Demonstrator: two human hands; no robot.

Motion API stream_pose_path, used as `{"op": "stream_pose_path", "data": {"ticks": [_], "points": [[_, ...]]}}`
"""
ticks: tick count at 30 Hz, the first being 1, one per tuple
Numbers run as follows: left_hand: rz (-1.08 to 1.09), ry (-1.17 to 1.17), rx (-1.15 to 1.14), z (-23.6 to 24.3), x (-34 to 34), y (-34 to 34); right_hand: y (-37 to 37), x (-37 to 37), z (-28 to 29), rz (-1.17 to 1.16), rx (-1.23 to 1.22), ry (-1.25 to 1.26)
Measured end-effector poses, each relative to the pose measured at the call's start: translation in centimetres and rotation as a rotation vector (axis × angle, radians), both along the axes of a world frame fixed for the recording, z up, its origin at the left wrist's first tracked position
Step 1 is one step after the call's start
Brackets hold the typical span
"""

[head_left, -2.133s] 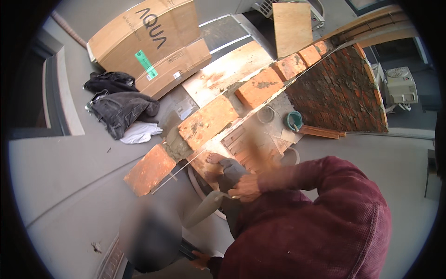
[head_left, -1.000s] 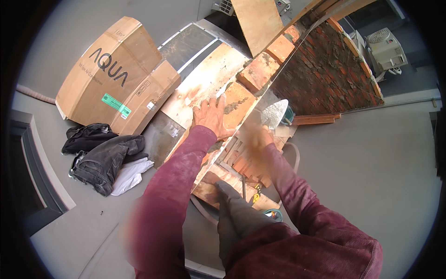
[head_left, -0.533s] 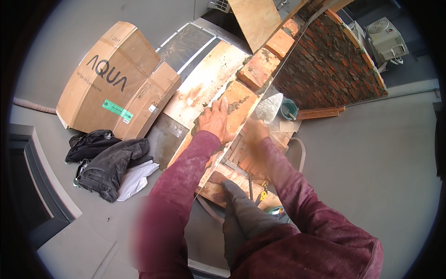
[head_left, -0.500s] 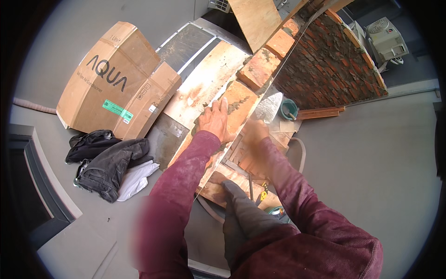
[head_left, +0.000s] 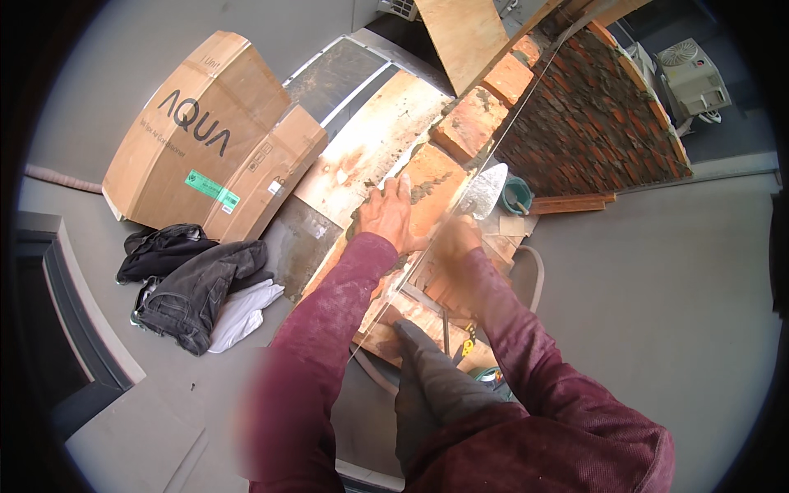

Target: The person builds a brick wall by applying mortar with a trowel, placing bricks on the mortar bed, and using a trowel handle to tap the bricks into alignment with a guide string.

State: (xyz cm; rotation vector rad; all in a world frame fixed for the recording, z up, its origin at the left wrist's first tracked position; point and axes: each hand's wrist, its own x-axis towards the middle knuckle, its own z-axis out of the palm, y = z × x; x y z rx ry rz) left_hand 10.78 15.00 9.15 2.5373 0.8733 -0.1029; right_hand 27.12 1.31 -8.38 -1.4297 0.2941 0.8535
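Pressing flat, your left hand (head_left: 386, 215) has stayed on the top brick (head_left: 427, 185) since a moment ago, fingers spread, so it seems seated on the wall (head_left: 592, 115). Your right hand (head_left: 456, 242) stays clamped on the trowel (head_left: 486, 191) alongside.

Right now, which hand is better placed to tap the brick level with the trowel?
The right hand: it already holds the trowel, whose blade is beside the brick. The left hand lies flat on that brick, steadying it, with no tool.
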Motion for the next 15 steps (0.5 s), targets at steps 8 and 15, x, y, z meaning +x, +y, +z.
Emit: {"op": "stream_pose_path", "data": {"ticks": [8,15], "points": [[-0.019,0.035,0.004,0.3,-0.4,0.9,0.2,-0.8,1.2,-0.009,0.07,0.05],[0.051,0.003,-0.03,-0.2,-0.9,0.3,0.8,-1.5,3.7,0.087,-0.092,-0.07]]}}
